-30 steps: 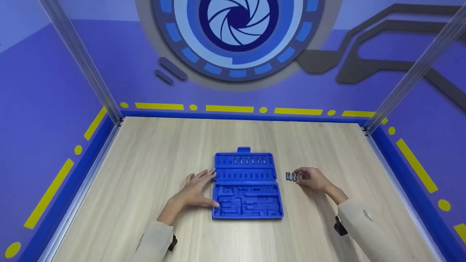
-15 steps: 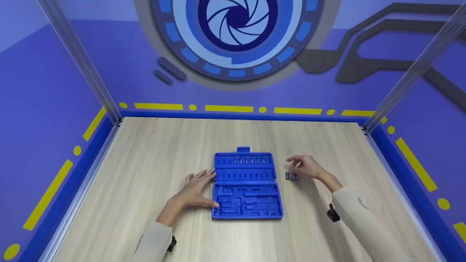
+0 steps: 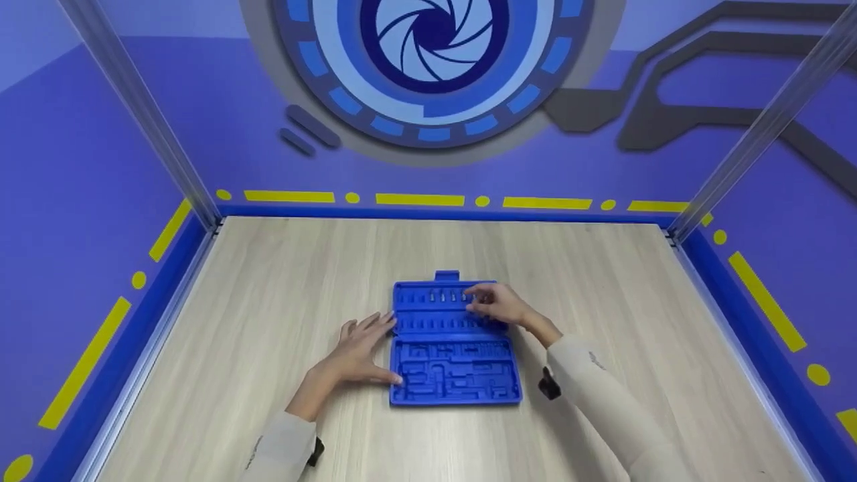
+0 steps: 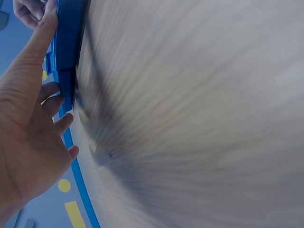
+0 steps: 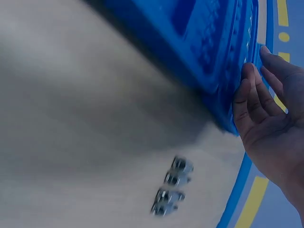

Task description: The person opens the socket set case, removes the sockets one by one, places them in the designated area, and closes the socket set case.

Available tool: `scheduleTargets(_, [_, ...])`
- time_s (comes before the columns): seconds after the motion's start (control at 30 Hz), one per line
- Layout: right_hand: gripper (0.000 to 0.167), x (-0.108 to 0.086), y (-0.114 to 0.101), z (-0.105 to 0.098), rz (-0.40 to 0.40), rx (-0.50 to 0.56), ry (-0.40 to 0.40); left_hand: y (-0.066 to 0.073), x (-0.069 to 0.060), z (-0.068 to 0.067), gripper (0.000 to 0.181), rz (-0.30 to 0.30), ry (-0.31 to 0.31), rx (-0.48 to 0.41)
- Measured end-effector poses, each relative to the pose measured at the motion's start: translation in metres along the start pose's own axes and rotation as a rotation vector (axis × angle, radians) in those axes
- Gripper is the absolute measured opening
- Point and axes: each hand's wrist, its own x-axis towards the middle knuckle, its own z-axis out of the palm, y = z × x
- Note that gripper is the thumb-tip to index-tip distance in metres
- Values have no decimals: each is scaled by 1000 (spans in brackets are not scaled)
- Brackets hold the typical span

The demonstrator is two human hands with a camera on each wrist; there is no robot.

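From four small silvery metal bits point(image 5: 172, 186) on the pale wooden bench point(image 3: 301, 268), the right hand point(image 3: 501, 304) has moved over the open blue plastic case point(image 3: 428, 313), its bent fingers' hold unclear, while the left hand point(image 3: 353, 355) lies spread along the case's left edge.

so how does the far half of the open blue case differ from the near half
The far half holds small metal bits in its upper row; in the near half, no bits can be made out.
The far half has neat rows of slots, while the near half has mostly irregular recesses.
The right hand is over the far half, not the near half.
Both are blue and lie open on the wooden table.
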Motion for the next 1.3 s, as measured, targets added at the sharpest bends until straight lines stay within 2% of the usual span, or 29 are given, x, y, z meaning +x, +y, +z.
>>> scheduleTargets(0.07, [36,8,-4,6,-5,4,-7,0,0,0,118,3,1,-4])
scheduleTargets(0.27, [34,31,-18,24,53,11,1,-1,0,0,118,12,11,-12])
scheduleTargets(0.4, [31,45,-25,36,53,-3,38,-2,0,-1,118,10,16,-11])
scheduleTargets(0.5, [27,52,-28,45,78,-102,106,-2,0,-2,117,16,17,-11])
scheduleTargets(0.6, [25,57,-32,52,148,-240,163,-2,1,-2,116,21,19,-9])
scheduleTargets(0.77, [24,61,-36,60,239,-359,173,-3,0,1,117,15,10,-4])
scheduleTargets(1.07, [27,61,-41,63,277,-346,138,-3,0,2,117,12,13,5])
scheduleTargets(1.3, [23,62,-45,64,307,-327,159,-3,1,2,117,6,8,9])
